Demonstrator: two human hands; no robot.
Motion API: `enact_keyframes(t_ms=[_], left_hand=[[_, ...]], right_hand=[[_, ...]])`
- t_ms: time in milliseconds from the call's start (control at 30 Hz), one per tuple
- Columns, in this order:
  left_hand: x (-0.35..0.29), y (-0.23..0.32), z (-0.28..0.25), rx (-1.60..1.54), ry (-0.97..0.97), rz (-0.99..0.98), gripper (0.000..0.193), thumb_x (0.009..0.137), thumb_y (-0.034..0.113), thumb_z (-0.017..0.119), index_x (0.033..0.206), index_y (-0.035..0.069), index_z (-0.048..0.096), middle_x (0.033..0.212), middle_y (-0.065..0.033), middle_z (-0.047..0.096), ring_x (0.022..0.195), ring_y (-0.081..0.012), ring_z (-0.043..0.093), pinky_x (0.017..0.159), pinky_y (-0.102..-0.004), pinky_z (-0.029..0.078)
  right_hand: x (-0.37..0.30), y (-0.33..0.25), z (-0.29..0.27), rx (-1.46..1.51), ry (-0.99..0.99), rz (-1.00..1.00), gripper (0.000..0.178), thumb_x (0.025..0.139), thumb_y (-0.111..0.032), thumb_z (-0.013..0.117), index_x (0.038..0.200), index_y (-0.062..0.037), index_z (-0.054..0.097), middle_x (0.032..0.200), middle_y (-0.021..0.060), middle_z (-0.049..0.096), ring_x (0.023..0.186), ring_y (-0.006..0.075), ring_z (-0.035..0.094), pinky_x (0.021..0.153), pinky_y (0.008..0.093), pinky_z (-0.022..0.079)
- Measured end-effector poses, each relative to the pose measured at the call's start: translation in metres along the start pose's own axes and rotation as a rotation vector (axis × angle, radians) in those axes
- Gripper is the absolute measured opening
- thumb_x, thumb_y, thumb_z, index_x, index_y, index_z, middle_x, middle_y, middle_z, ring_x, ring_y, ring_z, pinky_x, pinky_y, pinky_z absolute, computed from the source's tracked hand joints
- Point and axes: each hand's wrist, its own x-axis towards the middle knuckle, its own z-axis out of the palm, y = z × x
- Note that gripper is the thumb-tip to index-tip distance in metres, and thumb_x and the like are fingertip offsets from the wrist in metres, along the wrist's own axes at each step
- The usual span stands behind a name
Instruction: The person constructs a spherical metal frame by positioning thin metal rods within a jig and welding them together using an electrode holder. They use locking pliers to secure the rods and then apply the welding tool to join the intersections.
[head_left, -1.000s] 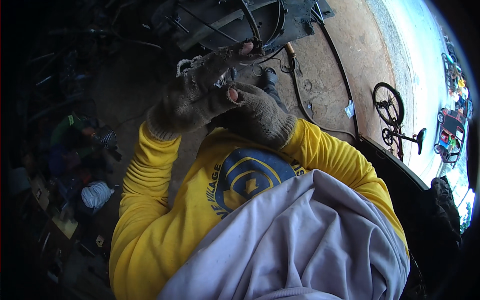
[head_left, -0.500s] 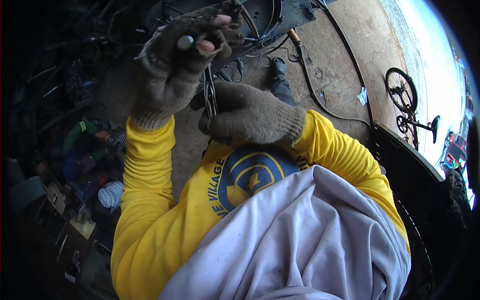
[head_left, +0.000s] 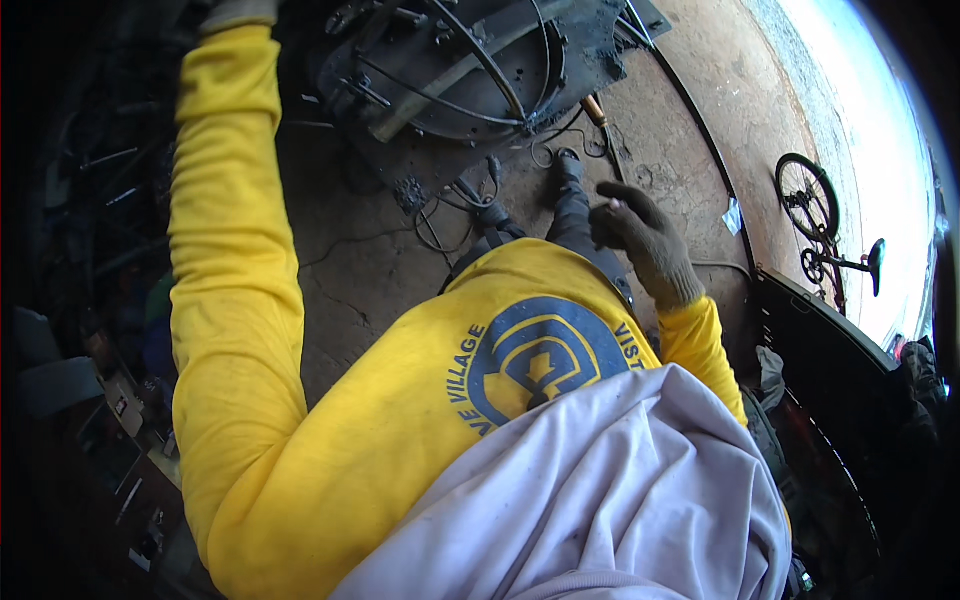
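My left arm reaches up to the far left. Only the wrist and back of my gloved left hand [head_left: 240, 12] show at the upper edge, so its fingers and anything in them are hidden. My right hand [head_left: 648, 245], in a brown knit glove with a bare fingertip showing, hovers at my right side near my hip. Its fingers are loosely bent and apart, and nothing shows in them. Ahead of me stands a dark metal work table [head_left: 440, 165], with bent metal rods [head_left: 480, 65] and a flat bar [head_left: 425, 100] lying on it.
Cables [head_left: 690, 110] run across the stained floor [head_left: 680, 55] on the right, near a wooden-handled tool [head_left: 594, 110]. A bicycle [head_left: 815, 210] lies farther right, beside a dark panel [head_left: 815, 320]. Dim clutter fills the left side.
My hands were together in front of my chest with thin metal rods between them. Now the left has gone up and away to the far left, and the right has moved off to the right.
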Motion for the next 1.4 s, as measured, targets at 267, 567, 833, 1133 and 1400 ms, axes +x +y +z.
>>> enact_keyframes(t_ms=[267,567,833,1133,1400], left_hand=[[0.039,-0.105,0.124,0.264,-0.221,-0.196,0.029,0.099,0.033,0.058,0.11,0.01,0.071,0.101,-0.0102,0.075,0.094,-0.0282,0.07,0.085,-0.0393,0.054],[0.026,-0.136,0.157,0.373,-0.572,-0.435,0.038,0.095,0.031,0.059,0.125,0.01,0.067,0.123,-0.0196,0.068,0.119,-0.0344,0.063,0.1,-0.0416,0.049],[0.0,-0.149,0.102,0.562,-0.658,-0.379,0.066,0.1,0.038,0.053,0.156,0.014,0.027,0.153,-0.0237,0.042,0.139,-0.0414,0.043,0.114,-0.0451,0.036],[-0.093,-0.026,0.026,-0.074,-0.425,-0.224,0.028,0.101,0.025,0.059,0.12,0.005,0.066,0.12,-0.0098,0.069,0.112,-0.0245,0.066,0.095,-0.0358,0.052],[-0.144,-0.009,0.031,0.293,-0.332,-0.2,0.026,0.095,0.025,0.065,0.115,0.01,0.071,0.111,-0.0131,0.069,0.104,-0.0288,0.067,0.091,-0.0393,0.053]], right_hand=[[-0.015,0.036,-0.016,-0.293,0.267,0.051,0.046,0.099,-0.026,0.061,0.133,0.0053,0.055,0.09,0.0099,0.066,0.079,0.0141,0.061,0.073,0.0287,0.05],[-0.003,0.042,-0.031,-0.401,0.253,0.059,0.048,0.098,-0.03,0.061,0.132,0.0045,0.057,0.096,0.0124,0.07,0.078,0.0151,0.063,0.071,0.0296,0.051],[0.029,0.008,-0.019,-0.488,0.121,0.011,0.044,0.098,-0.024,0.062,0.134,0.0017,0.057,0.097,0.0098,0.067,0.081,0.0164,0.062,0.075,0.0294,0.052],[0.093,-0.084,-0.007,-0.498,0.15,-0.238,0.046,0.101,-0.043,0.056,0.12,-0.002,0.066,0.09,0.0067,0.071,0.073,0.0119,0.062,0.066,0.0273,0.051],[0.182,-0.156,0.022,-1.281,-0.208,-0.466,0.048,0.101,-0.048,0.057,0.11,-0.0039,0.073,0.083,0.0071,0.071,0.071,0.0141,0.064,0.067,0.0309,0.054]])
